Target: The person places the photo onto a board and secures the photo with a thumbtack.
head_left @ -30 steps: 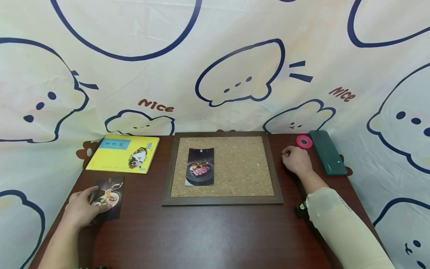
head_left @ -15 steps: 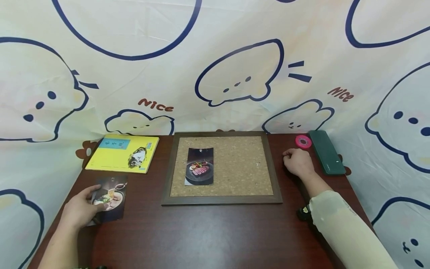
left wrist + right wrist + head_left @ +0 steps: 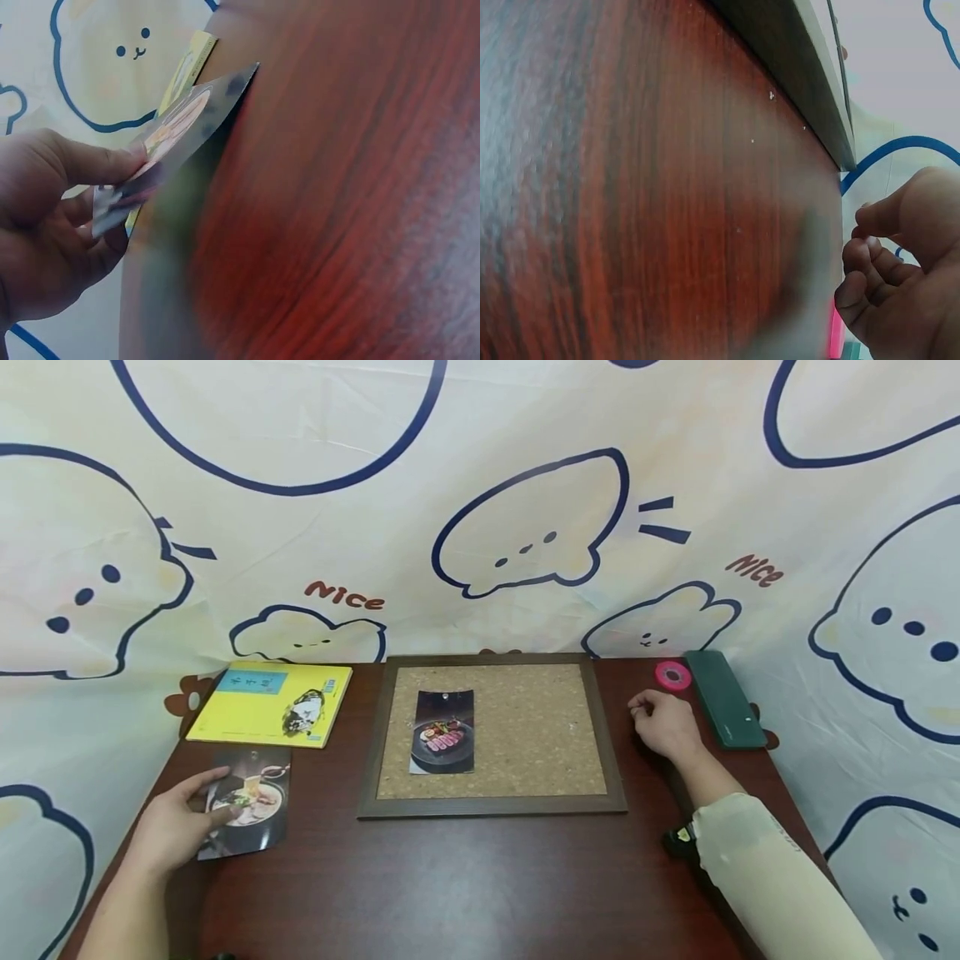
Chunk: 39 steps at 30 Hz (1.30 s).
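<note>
A glossy photo card of a noodle bowl (image 3: pixel 258 810) is pinched between the thumb and fingers of my left hand (image 3: pixel 168 822) at the table's left side. In the left wrist view the card (image 3: pixel 176 135) tilts up off the wood, the thumb on its printed face. A cork board (image 3: pixel 540 735) in a brown frame lies in the middle, with a photo of sliced meat (image 3: pixel 442 739) on its left half and a small pale pin at that photo's top. My right hand (image 3: pixel 667 727) is right of the frame, fingers curled and thumb tip against the index finger; nothing shows between them.
A yellow book (image 3: pixel 262 706) lies at the back left, just behind the noodle card. Behind my right hand are a pink round case (image 3: pixel 673 675) and a dark green box (image 3: pixel 723 702). A printed cloth (image 3: pixel 480 510) hangs round the table (image 3: pixel 465 885).
The noodle card has shifted slightly right in my left hand and now tilts up more, its lower edge showing. My right hand has stayed nearly still; the view has drifted a little.
</note>
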### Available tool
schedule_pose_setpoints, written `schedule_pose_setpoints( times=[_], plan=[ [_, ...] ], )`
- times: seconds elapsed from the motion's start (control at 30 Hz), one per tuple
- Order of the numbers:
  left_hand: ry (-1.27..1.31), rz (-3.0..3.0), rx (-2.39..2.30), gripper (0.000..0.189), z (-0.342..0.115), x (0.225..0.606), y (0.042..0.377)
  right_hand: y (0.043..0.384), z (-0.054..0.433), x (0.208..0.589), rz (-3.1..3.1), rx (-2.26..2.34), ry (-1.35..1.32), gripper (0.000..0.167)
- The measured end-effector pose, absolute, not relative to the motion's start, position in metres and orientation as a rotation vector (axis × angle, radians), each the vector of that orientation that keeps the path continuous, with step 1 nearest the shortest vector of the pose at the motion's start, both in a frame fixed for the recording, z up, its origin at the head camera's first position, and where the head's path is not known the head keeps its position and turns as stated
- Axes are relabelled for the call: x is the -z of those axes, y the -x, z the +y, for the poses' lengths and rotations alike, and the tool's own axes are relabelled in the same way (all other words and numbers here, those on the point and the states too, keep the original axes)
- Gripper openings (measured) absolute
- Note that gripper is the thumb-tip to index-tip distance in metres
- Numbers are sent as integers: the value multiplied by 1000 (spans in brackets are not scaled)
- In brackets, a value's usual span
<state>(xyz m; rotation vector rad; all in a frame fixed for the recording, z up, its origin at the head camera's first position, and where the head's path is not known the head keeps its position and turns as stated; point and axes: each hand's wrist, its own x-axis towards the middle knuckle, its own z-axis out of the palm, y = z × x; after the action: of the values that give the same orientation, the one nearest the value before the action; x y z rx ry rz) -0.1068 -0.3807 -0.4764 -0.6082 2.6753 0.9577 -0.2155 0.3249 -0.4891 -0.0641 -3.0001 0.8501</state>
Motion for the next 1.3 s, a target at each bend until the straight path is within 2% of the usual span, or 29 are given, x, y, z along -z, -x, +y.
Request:
schedule_pose_setpoints(
  times=[0.5, 1.3],
  plan=[
    [530, 2704, -1081, 86, -371, 456, 108, 210, 316, 486, -2948, -891, 14, 18],
    [274, 2724, -1134, 94, -313, 438, 144, 200, 306, 480, -2843, -928, 14, 15]
  ],
)
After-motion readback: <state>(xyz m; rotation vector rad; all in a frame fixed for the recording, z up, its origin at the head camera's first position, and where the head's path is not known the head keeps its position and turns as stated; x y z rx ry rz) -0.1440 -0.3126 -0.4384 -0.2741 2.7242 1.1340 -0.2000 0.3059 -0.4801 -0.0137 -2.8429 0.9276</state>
